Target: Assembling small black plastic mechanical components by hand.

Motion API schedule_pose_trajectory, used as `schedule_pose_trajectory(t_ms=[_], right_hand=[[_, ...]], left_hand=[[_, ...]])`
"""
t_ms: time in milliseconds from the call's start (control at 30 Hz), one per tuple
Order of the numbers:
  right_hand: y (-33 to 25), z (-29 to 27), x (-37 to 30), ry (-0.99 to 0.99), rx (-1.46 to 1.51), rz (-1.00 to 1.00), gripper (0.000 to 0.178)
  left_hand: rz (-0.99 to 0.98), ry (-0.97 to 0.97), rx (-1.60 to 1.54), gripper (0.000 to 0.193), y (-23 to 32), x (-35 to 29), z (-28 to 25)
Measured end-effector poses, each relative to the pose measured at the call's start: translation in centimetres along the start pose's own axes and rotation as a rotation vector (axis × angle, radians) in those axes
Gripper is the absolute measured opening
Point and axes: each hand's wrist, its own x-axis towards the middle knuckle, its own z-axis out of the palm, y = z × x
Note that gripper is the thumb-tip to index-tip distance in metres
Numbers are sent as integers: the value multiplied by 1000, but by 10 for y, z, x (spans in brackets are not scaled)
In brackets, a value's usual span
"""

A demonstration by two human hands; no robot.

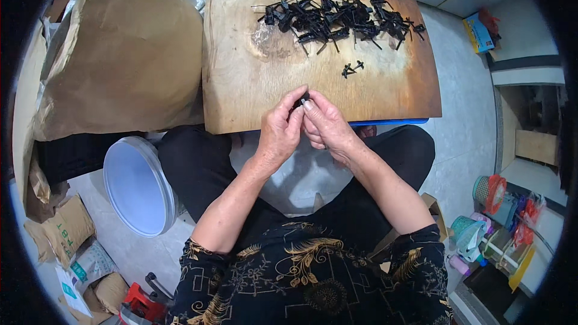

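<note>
Both hands meet over the near edge of a wooden board [241, 84]. Between the fingertips of my left hand [282, 129] and my right hand [328, 123] is a small black plastic part [299, 102], mostly covered by the fingers. Each hand is closed in a pinch on it. Toward the far side of the board lies a heap of black plastic parts [331, 18] with thin stems. Two or so similar loose black pieces [352, 69] lie apart from the heap, beyond my right hand.
A big brown paper sack [120, 54] stands against the board's left side. Near my left knee is a round white-lidded bucket [135, 186]. Cartons and packages [69, 229] sit at the lower left beside a red tool [141, 307]. Baskets and bags [481, 229] line the right side.
</note>
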Motion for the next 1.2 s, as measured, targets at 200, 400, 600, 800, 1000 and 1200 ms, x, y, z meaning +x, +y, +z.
schedule_pose_trajectory(t_ms=[200, 400, 600, 800, 1000, 1200], right_hand=[[-9, -1, 18, -37, -136, 157, 26], [-42, -44, 81, 53, -1214, -362, 36], [-46, -43, 119, 515, -1685, -388, 29], [-45, -56, 112, 470, -1437, -515, 21], [-26, -22, 38, 201, -1073, -621, 17], [1, -21, 3, 89, -894, -593, 10]], left_hand=[[60, 30, 212, 32, -19, 3, -11], [-335, 77, -359, 41, 3, 15, -23], [-404, -24, -609, 40, 9, 21, -25], [-555, 19, -899, 17, 10, 15, -26], [-567, -55, -944, 18, -1, 5, -36], [-455, -125, -900, 62, 4, -3, -39]])
